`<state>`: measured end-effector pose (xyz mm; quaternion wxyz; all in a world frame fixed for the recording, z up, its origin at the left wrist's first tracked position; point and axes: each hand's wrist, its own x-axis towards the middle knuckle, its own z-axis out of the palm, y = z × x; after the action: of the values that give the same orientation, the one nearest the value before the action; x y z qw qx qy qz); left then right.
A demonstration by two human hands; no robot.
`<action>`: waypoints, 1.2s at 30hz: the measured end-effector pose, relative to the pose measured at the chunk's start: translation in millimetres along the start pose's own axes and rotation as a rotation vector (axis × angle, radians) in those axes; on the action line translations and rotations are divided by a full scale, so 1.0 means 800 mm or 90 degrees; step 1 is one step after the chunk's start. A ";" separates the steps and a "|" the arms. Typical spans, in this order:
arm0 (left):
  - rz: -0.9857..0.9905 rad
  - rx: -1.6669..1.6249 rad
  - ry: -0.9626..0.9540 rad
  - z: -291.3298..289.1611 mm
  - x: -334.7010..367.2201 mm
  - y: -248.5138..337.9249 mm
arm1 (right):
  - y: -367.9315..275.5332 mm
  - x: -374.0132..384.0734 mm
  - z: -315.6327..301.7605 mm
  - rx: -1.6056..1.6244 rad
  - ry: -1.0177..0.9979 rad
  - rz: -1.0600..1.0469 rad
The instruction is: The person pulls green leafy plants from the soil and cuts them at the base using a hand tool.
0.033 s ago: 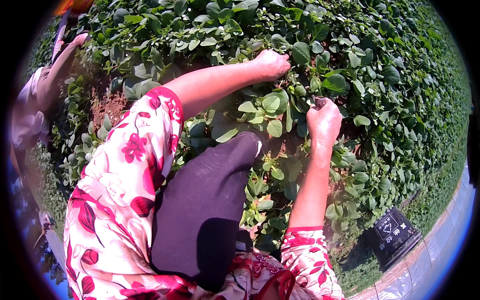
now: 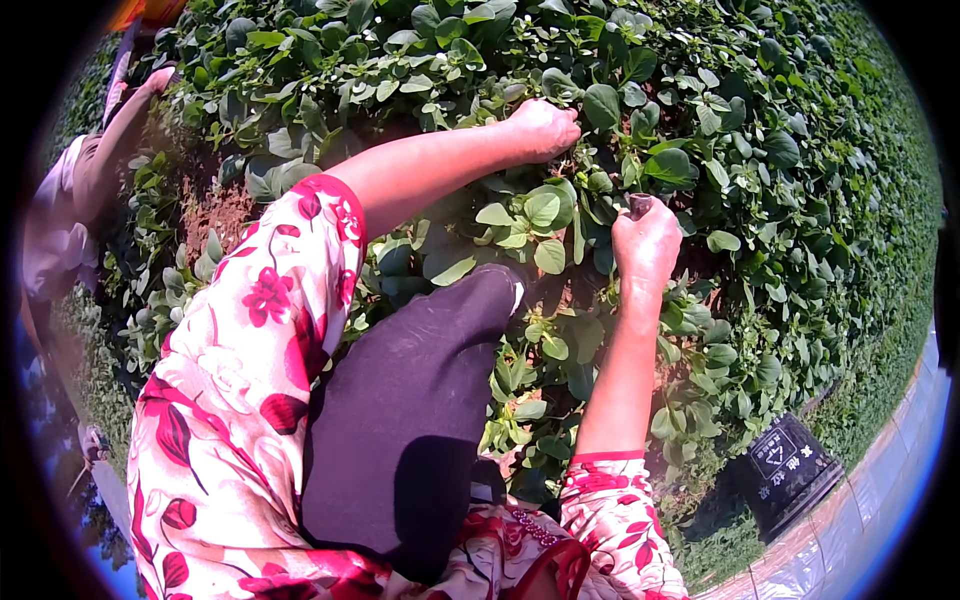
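My left hand reaches across into a bed of leafy green plants, closed at a stem or leaf base; what its fingers pinch is hidden. My right hand is closed in a fist nearer to me and to the right, just past a broad-leaved seedling. From the top of that fist sticks a short dark brown stub, like the end of a handle; the rest of it is covered by the fingers. Between the hands, broad round leaves stand upright.
My dark-trousered knee is bent among the plants. Bare reddish soil shows on the left. At far left another person's arm reaches into the plants. A black box-like bin stands lower right beside a pale paved strip.
My right hand has shifted very slightly to the left. My left hand stays in the same place.
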<state>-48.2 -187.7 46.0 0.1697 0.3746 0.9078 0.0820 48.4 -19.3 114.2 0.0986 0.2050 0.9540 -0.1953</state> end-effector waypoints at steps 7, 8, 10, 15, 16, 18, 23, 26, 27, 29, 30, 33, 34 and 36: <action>0.012 0.044 0.150 0.032 0.001 -0.011 | 0.012 0.021 0.056 0.116 0.093 0.016; 0.014 0.037 0.171 0.035 0.001 -0.011 | 0.007 0.028 0.065 0.122 0.116 0.015; 0.006 0.039 0.208 0.041 0.004 -0.007 | 0.004 0.036 0.073 0.108 0.146 -0.012; -0.046 0.056 0.055 0.013 -0.020 -0.009 | 0.007 0.013 0.048 0.091 0.116 -0.057; -0.067 0.043 0.075 0.023 -0.026 -0.019 | 0.003 0.001 0.044 0.109 0.119 -0.057; -0.073 0.005 0.115 0.012 -0.026 -0.014 | 0.009 -0.012 0.038 0.105 0.073 -0.047; 0.045 0.067 0.181 0.040 0.009 -0.042 | -0.004 -0.008 0.044 0.097 0.058 -0.058; 0.048 -0.022 0.138 0.056 0.045 -0.054 | -0.003 0.004 0.055 0.126 0.056 -0.049; 0.028 -0.069 0.121 0.046 0.046 -0.049 | -0.001 0.012 0.063 0.141 0.059 -0.048; -0.005 -0.101 0.071 0.027 0.048 -0.039 | -0.002 0.022 0.068 0.155 0.065 -0.047; -0.014 -0.085 0.037 0.022 0.050 -0.034 | -0.006 0.030 0.072 0.139 0.069 -0.051; 0.107 0.012 0.204 0.039 0.055 -0.050 | -0.010 0.032 0.086 0.133 0.076 -0.082; 0.071 -0.016 0.156 0.041 0.054 -0.059 | -0.016 0.034 0.088 0.110 0.067 -0.096; 0.007 -0.084 0.062 0.029 0.048 -0.043 | -0.001 0.036 0.094 0.045 0.051 -0.191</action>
<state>-87.3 -184.3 5.7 0.1494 0.3633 0.9055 0.1604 30.3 -40.6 38.3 0.0228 0.0712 0.9696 -0.2330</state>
